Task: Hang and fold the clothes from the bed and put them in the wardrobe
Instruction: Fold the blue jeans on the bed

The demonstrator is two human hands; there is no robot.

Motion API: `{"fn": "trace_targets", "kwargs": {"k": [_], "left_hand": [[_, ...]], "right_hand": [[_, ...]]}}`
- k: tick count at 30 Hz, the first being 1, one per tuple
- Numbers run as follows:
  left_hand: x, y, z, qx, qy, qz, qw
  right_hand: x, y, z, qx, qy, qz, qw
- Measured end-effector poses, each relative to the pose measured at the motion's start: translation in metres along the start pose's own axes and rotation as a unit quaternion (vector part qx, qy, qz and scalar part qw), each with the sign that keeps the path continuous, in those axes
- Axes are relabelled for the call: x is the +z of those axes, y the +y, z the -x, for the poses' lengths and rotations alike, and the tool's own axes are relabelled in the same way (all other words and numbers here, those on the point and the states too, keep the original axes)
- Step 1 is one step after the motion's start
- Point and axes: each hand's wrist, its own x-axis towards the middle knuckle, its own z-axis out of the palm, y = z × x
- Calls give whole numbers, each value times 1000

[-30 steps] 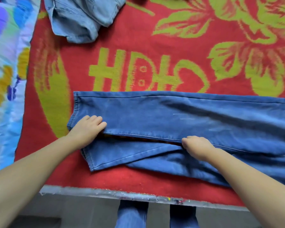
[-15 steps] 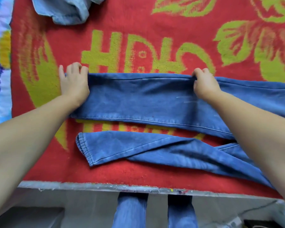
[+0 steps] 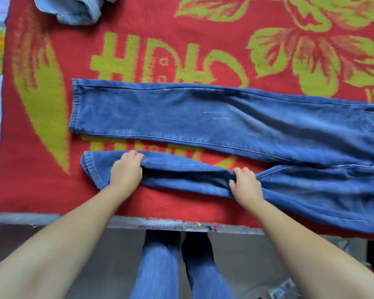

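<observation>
i see the dark blue denim jeans (image 3: 203, 117) flat on the red and green patterned bed blanket (image 3: 138, 50). my left hand (image 3: 125, 171) and right hand (image 3: 245, 185) each pinch the near leg. i fear uneven pulling will twist this leg and drag the far leg crooked.

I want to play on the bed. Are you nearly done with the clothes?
Not yet. The far leg of the blue jeans lies flat; left hand and right hand grip the near leg. They aren't folded, and the pale denim garment waits untouched.
</observation>
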Motion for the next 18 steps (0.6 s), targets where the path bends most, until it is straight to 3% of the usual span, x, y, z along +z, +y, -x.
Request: {"fn": "trace_targets", "kwargs": {"k": [2,4,6,8,10,12,13,16,18], "left_hand": [[-32,0,-9,19,54,48,997],[-69,-5,-9,122,133,36,983],[-94,-14,6,248,203,17,947],[-100,-26,35,323,224,-25,919],[-83,-43,68,348,193,-87,913],[-46,-64,95,330,125,-141,925],[-28,-72,104,300,72,-161,938],[5,-70,98,151,-74,-155,973],[9,-50,76,111,-51,-105,987]], "right_hand": [[-8,0,7,-49,91,-105,989],[-19,3,21,-112,137,-165,970],[-26,10,43,-201,140,-149,958],[-22,17,65,-280,61,-98,953],[-11,22,81,-310,-85,-42,946],[5,26,86,-306,-177,-8,935],[9,26,83,-293,-172,-26,940],[14,22,54,-203,-50,-118,971],[8,17,26,-157,-20,-94,983]]}}
